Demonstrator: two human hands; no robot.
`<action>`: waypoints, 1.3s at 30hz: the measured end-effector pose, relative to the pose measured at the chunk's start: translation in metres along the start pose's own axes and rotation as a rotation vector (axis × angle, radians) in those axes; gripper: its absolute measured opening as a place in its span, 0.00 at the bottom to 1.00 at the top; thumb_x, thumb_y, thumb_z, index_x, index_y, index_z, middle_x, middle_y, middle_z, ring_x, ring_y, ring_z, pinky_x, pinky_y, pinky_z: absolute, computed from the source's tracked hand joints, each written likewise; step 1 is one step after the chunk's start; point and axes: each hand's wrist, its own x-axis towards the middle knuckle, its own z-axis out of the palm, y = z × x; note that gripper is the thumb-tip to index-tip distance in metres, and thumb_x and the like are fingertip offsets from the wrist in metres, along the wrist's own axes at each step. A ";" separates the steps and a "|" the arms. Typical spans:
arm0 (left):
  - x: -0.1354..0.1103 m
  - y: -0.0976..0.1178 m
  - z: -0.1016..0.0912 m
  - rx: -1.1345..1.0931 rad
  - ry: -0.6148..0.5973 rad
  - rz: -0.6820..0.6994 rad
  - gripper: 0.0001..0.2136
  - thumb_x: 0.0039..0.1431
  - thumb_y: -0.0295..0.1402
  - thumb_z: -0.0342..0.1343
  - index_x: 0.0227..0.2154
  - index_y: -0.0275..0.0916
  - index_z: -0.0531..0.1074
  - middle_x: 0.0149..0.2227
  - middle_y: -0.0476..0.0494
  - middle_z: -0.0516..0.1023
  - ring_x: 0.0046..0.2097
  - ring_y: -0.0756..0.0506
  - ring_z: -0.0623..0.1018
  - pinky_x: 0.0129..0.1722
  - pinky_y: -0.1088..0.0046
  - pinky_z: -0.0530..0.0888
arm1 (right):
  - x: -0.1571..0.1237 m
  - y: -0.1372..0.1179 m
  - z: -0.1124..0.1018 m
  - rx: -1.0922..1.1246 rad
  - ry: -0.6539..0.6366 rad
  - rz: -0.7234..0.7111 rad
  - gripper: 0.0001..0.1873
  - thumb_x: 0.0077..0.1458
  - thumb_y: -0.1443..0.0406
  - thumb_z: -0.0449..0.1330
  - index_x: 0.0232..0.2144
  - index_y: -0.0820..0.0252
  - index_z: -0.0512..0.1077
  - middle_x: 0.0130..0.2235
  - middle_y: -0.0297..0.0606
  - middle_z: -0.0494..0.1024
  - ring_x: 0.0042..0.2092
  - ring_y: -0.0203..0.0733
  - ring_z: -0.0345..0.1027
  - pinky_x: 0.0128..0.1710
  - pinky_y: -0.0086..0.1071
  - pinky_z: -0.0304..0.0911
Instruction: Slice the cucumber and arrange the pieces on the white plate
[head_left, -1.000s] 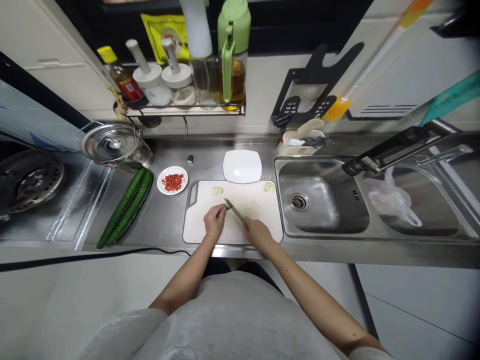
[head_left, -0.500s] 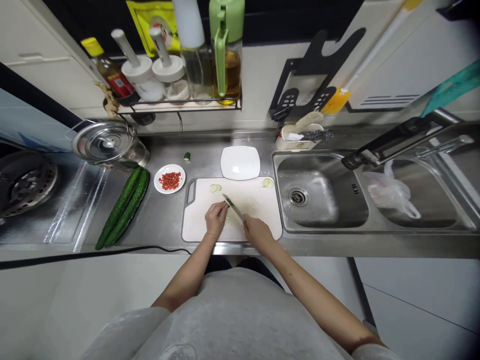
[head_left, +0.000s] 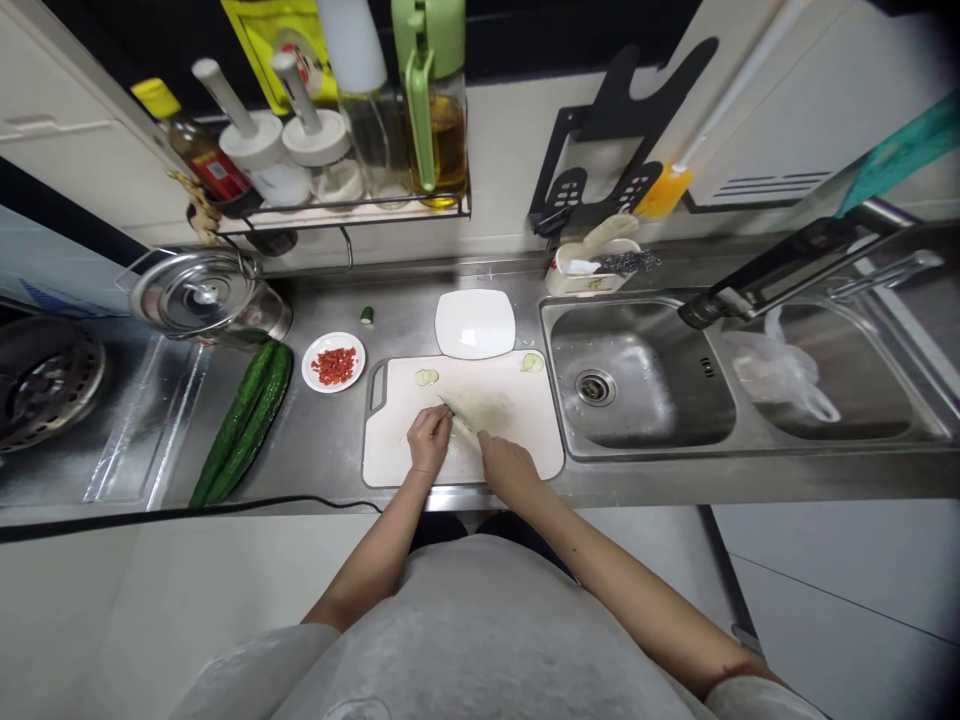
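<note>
A knife (head_left: 465,423) is gripped by its handle in my right hand (head_left: 512,470), its blade pointing up and left over the white cutting board (head_left: 394,445). My left hand (head_left: 429,438) is closed at the blade's tip end; a small dark green bit shows at its fingertips, too small to name. Thin pale cucumber slices (head_left: 427,377) lie on the board's upper left, and more slices (head_left: 532,362) at its upper right corner. Behind the board, touching or overlapping its far edge, is a white rectangular plate (head_left: 475,325).
Left of the board are a small plate (head_left: 309,380) of chopped red pieces, a cucumber end (head_left: 367,315) and two whole cucumbers (head_left: 244,420). A lidded steel pot (head_left: 202,295) stands behind them. The double sink (head_left: 637,375) is at the right. A seasoning rack (head_left: 360,215) hangs above.
The knife blade has turned and now looks thinner and paler, with its handle a little further left. My left hand stays nearly in place. The whole view has shifted slightly.
</note>
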 end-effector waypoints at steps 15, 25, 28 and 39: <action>-0.001 0.001 -0.001 0.014 0.003 -0.031 0.09 0.59 0.32 0.51 0.28 0.38 0.74 0.30 0.44 0.77 0.34 0.49 0.75 0.35 0.73 0.71 | 0.003 -0.010 0.003 -0.010 0.037 -0.011 0.15 0.61 0.74 0.40 0.44 0.64 0.64 0.38 0.49 0.76 0.41 0.44 0.74 0.37 0.31 0.65; -0.003 -0.002 0.000 0.028 -0.002 -0.021 0.08 0.59 0.30 0.50 0.28 0.38 0.73 0.30 0.45 0.76 0.34 0.49 0.75 0.35 0.74 0.70 | 0.004 -0.010 -0.002 0.013 0.033 -0.028 0.16 0.61 0.74 0.40 0.45 0.64 0.65 0.38 0.48 0.77 0.42 0.45 0.74 0.37 0.32 0.65; -0.003 -0.003 0.000 0.039 -0.010 -0.013 0.08 0.59 0.30 0.50 0.27 0.38 0.73 0.29 0.45 0.76 0.34 0.49 0.75 0.35 0.73 0.70 | 0.003 -0.013 -0.006 0.007 0.021 -0.012 0.15 0.61 0.74 0.42 0.45 0.64 0.65 0.38 0.49 0.77 0.43 0.43 0.73 0.38 0.31 0.66; -0.003 -0.002 -0.001 0.034 -0.006 -0.006 0.09 0.59 0.31 0.50 0.29 0.39 0.74 0.31 0.44 0.77 0.35 0.49 0.76 0.37 0.72 0.72 | 0.007 -0.018 -0.011 0.053 -0.026 0.001 0.15 0.61 0.75 0.42 0.45 0.64 0.65 0.39 0.49 0.77 0.44 0.44 0.73 0.40 0.32 0.66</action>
